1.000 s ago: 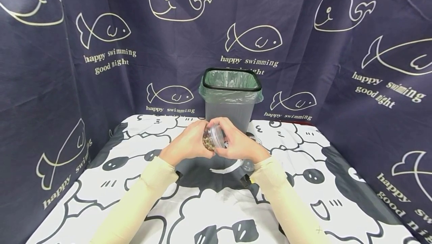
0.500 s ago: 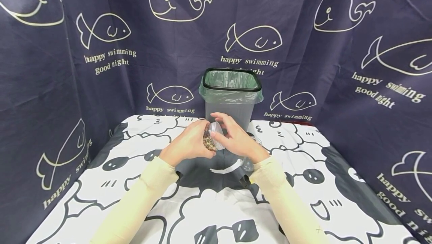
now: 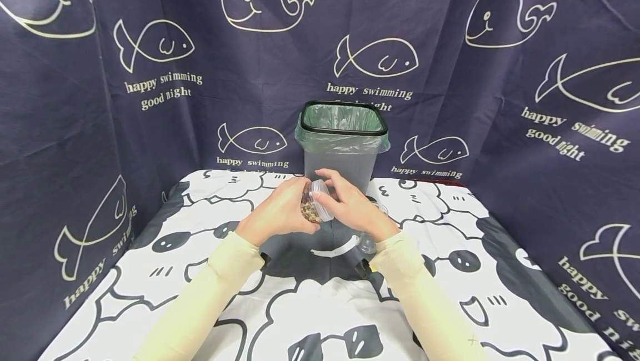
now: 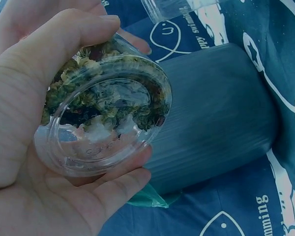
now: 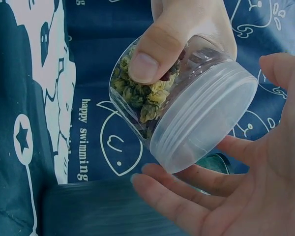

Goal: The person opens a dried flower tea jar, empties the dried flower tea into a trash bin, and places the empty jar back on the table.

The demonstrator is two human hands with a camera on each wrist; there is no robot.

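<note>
My left hand point(image 3: 280, 211) grips a clear plastic jar point(image 3: 310, 209) of dried flower buds, tilted on its side above the table. In the right wrist view the left thumb presses on the wall of the jar point(image 5: 137, 93), and a frosted screw lid point(image 5: 206, 118) covers its mouth. The left wrist view shows the round base of the jar point(image 4: 105, 118). Around the lid, my right hand point(image 3: 352, 208) has its fingers spread and its thumb apart from them. Some right fingertips lie close to the lid's edge; whether they touch it I cannot tell.
Behind the hands stands a grey bin point(image 3: 345, 158) with a green liner and black rim. Clear plastic containers point(image 3: 367, 244) lie beside the right wrist, partly hidden by it. A cartoon-print cloth point(image 3: 320, 305) covers the table, and dark curtains point(image 3: 280, 78) surround it.
One second ago my right fingers held the lid; they have since loosened and spread. The left hand keeps its grip on the jar in nearly the same place.
</note>
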